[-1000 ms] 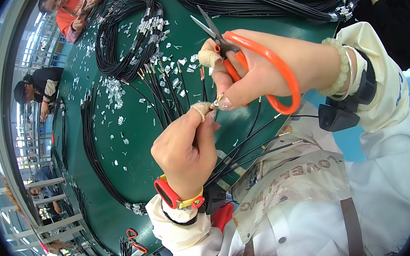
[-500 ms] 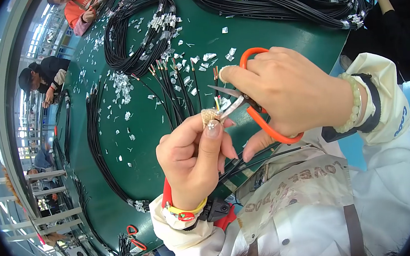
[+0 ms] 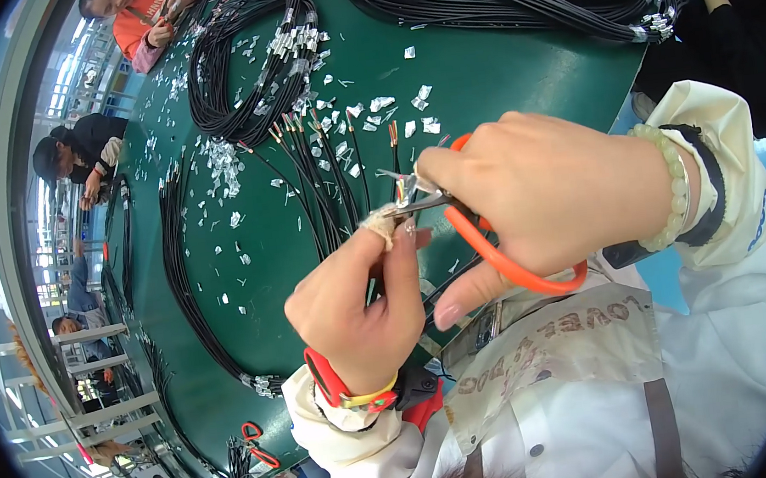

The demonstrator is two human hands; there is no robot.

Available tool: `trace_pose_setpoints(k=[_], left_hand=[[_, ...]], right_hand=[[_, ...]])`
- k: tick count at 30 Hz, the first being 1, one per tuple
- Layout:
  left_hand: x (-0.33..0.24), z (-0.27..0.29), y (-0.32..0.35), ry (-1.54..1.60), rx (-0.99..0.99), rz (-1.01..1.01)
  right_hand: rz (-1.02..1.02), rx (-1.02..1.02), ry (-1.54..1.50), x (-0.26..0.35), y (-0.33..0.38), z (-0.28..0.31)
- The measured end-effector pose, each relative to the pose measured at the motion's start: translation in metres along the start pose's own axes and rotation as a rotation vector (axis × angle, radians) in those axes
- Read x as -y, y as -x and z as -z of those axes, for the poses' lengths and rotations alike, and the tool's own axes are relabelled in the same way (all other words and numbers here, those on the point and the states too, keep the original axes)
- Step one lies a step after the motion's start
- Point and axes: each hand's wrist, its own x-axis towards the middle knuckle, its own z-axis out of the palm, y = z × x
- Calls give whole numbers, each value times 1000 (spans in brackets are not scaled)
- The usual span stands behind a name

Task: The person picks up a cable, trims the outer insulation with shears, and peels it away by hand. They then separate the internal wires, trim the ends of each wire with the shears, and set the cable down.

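Observation:
My left hand [image 3: 351,293] pinches the stripped end of a black cable between thumb and index finger; beige tape [image 3: 380,224] wraps that index fingertip. Thin coloured wires [image 3: 402,187] and shiny foil stick up at this end. In my right hand [image 3: 553,188] is a pair of scissors with orange handles [image 3: 520,268]. Their blades [image 3: 424,204] lie at the cable end, just above my left fingertips. My right index finger and thumb stretch partly past the handles. Several black cables [image 3: 340,174] with bared copper tips lie on the table behind my left hand.
Coiled black cable bundles [image 3: 204,109] lie on the green table [image 3: 309,237], with another large bundle [image 3: 472,9] far right. Foil scraps [image 3: 227,166] are strewn about. More orange scissors [image 3: 261,455] lie near the front left edge. Co-workers [image 3: 80,157] sit around the table.
The scissor blades, spread apart before, have drawn closer together at the cable end. My left hand has shifted slightly left and down, and my right hand has tilted the handles.

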Motion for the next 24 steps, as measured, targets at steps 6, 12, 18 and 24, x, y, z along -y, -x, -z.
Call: trace_pose_setpoints(k=[6, 12, 18, 24], left_hand=[[-4, -8, 2, -131, -3, -149], [-1, 3, 2, 288, -4, 209], [1, 25, 0, 558, 156, 469], [16, 33, 6, 632, 317, 538]], right_hand=[[-13, 169, -163, 0, -1, 8], [-69, -243, 115, -31, 1, -11], [285, -601, 791, -23, 9, 21], [497, -368, 1230, 26, -4, 35]])
